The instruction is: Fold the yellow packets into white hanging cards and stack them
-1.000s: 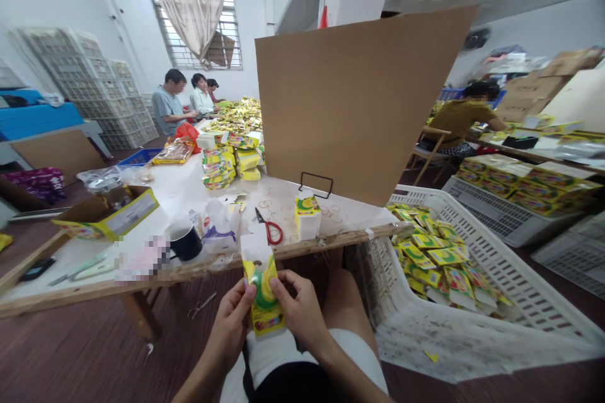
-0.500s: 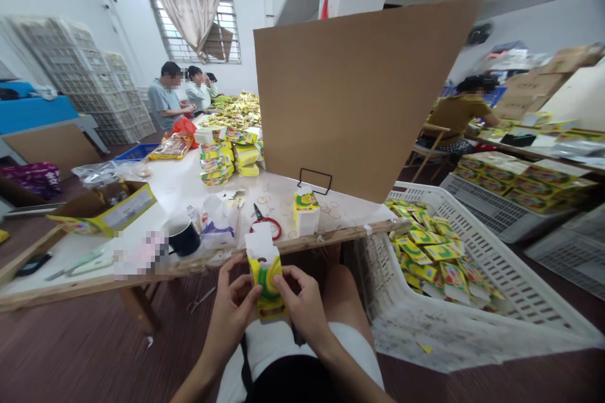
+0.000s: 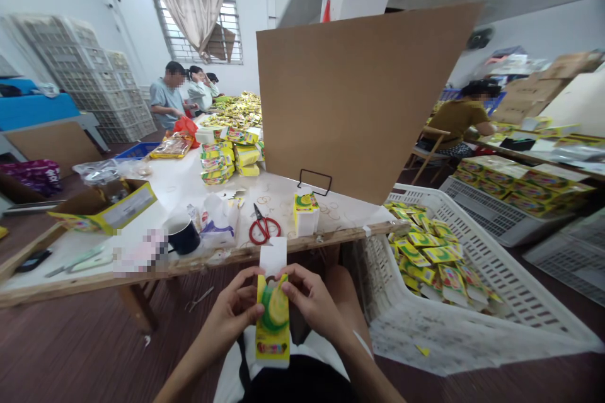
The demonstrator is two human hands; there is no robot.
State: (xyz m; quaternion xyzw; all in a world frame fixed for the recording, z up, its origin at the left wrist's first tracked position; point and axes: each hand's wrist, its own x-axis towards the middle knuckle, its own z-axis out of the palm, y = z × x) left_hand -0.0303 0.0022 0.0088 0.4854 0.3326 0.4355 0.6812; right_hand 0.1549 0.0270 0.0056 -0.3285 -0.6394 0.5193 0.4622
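Note:
A small yellow and green carton (image 3: 273, 321) with a raised white flap is held over my lap, just off the table's front edge. My left hand (image 3: 239, 307) grips its left side, thumb on the printed front. At the upper right edge, my right hand (image 3: 312, 302) pinches the carton near the flap. Beyond it on the table lie red-handled scissors (image 3: 265, 227). A stack of similar flat cartons (image 3: 306, 214) stands right of the scissors.
To my right stands a white plastic crate (image 3: 472, 321) full of cartons. A large cardboard sheet (image 3: 350, 101) rises behind the table (image 3: 174, 170). A dark mug (image 3: 183, 236) and a plastic bag (image 3: 220, 220) are on the left. Co-workers (image 3: 167, 94) sit farther back.
The carton has come lower and nearer to my body and now shows its whole printed front. My right hand has shifted up to its top edge. The scissors are now fully uncovered.

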